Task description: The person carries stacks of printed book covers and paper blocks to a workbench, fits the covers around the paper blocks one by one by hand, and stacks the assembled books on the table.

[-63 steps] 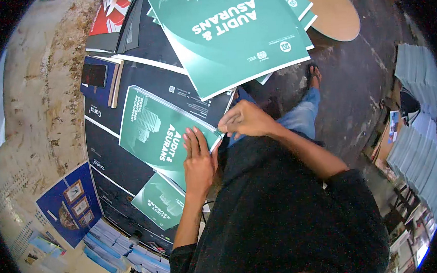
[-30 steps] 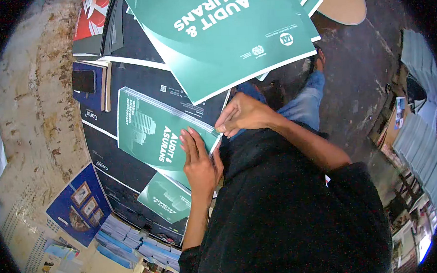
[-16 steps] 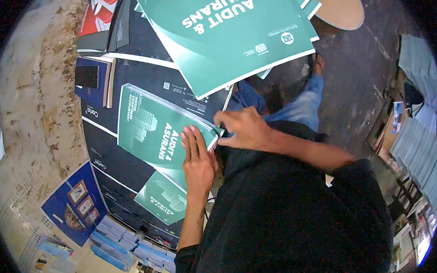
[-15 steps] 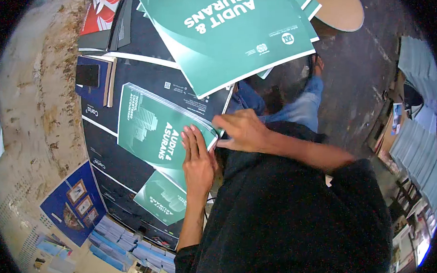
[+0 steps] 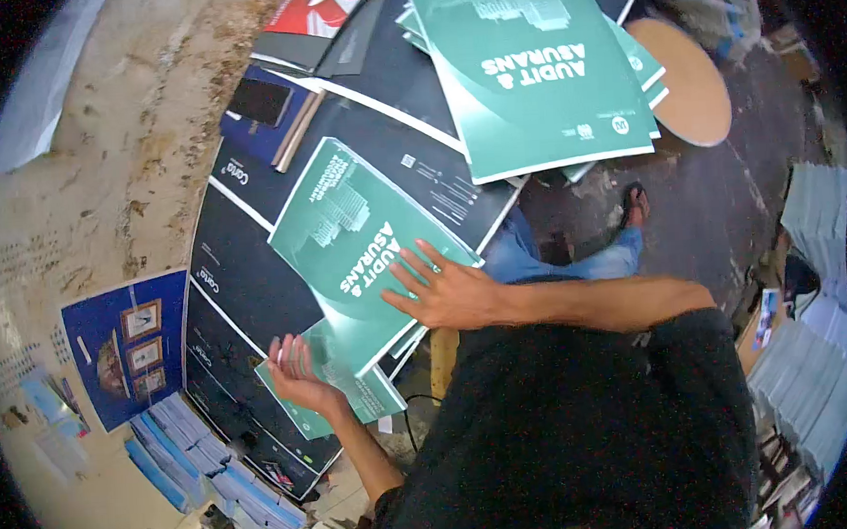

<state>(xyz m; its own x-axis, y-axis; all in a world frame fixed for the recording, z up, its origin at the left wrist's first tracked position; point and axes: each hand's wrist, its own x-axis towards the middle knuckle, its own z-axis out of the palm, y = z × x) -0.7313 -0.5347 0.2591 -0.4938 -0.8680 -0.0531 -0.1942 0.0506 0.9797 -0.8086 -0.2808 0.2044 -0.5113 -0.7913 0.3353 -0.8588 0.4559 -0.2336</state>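
Note:
A green "Audit & Asurans" book (image 5: 317, 241) lies flat on the dark tabletop in front of me. My right hand (image 5: 449, 290) rests on its cover near the edge closest to me, fingers spread, holding nothing. Beyond its left edge, my left hand (image 5: 300, 374) is open with the palm partly turned up. Beneath that hand lies a second green book (image 5: 368, 394), partly covered by the first. Whether the left hand touches either book I cannot tell. Farther up sits a stack of larger green "Audit & Asurans" covers (image 5: 539, 96).
A black phone (image 5: 260, 101) lies on blue-covered books (image 5: 268, 134) by the wall. A red and grey booklet (image 5: 319, 16) is at the far end. Stacked paper (image 5: 189, 449) stands at lower left, more piles (image 5: 807, 369) at right. A round stool seat (image 5: 687, 83) is beyond the table.
My right hand has gone from gripping the book's near corner to lying spread on the cover. My left hand has left the cover and moved left, opening. The view has shifted.

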